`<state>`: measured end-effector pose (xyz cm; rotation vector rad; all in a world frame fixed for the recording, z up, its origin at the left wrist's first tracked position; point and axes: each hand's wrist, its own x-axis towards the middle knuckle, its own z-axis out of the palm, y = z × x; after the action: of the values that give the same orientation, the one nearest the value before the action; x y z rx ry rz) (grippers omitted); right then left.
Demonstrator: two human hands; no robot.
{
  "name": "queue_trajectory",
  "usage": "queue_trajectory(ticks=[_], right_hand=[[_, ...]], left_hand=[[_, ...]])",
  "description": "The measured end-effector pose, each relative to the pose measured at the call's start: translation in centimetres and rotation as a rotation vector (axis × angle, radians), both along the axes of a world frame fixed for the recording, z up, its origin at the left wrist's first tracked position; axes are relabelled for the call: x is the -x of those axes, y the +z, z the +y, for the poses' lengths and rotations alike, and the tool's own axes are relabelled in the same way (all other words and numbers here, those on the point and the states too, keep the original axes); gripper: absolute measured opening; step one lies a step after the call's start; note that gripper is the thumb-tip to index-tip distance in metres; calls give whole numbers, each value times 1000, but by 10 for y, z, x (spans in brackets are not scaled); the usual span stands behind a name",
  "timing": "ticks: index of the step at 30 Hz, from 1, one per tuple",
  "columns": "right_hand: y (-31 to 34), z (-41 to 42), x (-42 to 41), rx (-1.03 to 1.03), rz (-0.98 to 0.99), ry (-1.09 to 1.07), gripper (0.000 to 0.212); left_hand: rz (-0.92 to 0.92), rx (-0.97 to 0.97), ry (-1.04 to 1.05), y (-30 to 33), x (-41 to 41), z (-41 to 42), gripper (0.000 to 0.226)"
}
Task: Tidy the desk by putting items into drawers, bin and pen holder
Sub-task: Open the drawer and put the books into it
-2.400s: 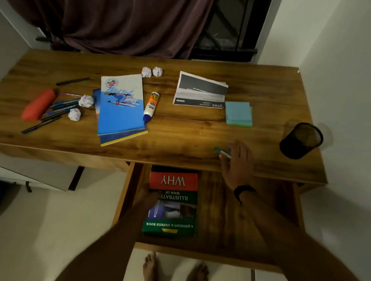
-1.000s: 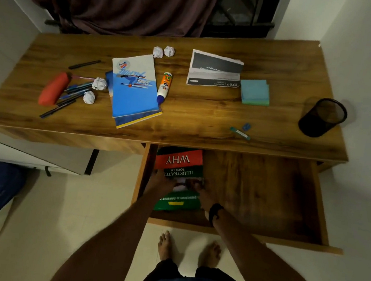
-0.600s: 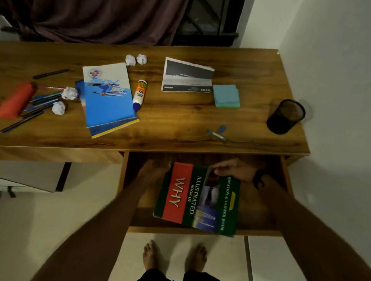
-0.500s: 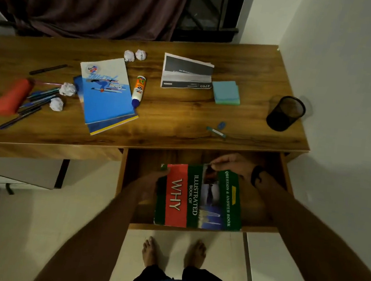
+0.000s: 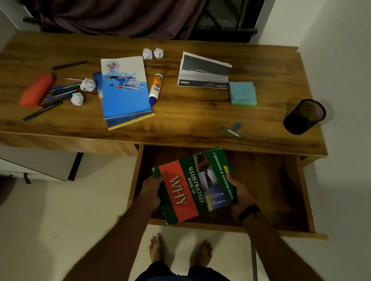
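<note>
A green and red book (image 5: 194, 185) titled "Illustrated Book of Why" is tilted above the open wooden drawer (image 5: 299, 191). My left hand (image 5: 151, 188) grips its left edge and my right hand (image 5: 238, 194) grips its right edge. On the desk (image 5: 182, 116) lie blue notebooks (image 5: 125, 91), a glue bottle (image 5: 155, 89), a grey booklet (image 5: 203, 72), blue sticky notes (image 5: 243, 93), a red pencil case (image 5: 37, 89), several pens (image 5: 56, 96) and crumpled paper balls (image 5: 88, 84). A black mesh pen holder (image 5: 304, 116) stands at the desk's right end.
A small teal marker (image 5: 231, 132) and a blue eraser (image 5: 237, 126) lie near the desk's front edge above the drawer. Two more paper balls (image 5: 153, 53) sit at the back. A white wall is close on the right. My bare feet (image 5: 180, 249) stand below the drawer.
Both hands lifted the book out of the drawer's left side, turned it, and now hold it tilted over the drawer's middle.
</note>
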<state>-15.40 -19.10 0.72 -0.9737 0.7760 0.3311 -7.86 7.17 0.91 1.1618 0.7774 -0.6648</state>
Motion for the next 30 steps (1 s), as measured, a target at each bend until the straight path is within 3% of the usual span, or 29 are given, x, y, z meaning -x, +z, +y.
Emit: queue_trajectory(ticks=[4,8,12,14,16,17,20,22,24,27,30], right_hand=[[1,14,9,78,97,-68,27],[-5,14,11,148,151,-166,20],[-14,23,-1,40,166,-262,22],[-39,42,-6,145,161,-158,11],[-71,59,-13,242,179,-54,37],[-96,61,-19,263,173,-19,39],[-61,79,-49,307,170,51,33],[-36,86,-67,361,165,134,35],[-21,93,-79,410,141,236,40],[-21,108,-92,534,85,393,66],[-33,124,-94,644,129,505,54]], left_hand=[[12,-151,-68,-3,5,5,42],[-17,-298,-265,-8,3,12,59],[-4,-379,-283,-13,3,13,56],[-52,-528,-343,-10,6,11,48],[-84,-706,-460,-9,7,11,51],[-77,-770,-520,-8,6,12,57],[-65,-886,-788,-10,3,20,71],[-175,-964,-1033,-16,3,23,68],[-295,-902,-1123,-22,3,26,69],[-361,-799,-1179,-45,1,35,81],[-435,-802,-1296,-21,2,34,93]])
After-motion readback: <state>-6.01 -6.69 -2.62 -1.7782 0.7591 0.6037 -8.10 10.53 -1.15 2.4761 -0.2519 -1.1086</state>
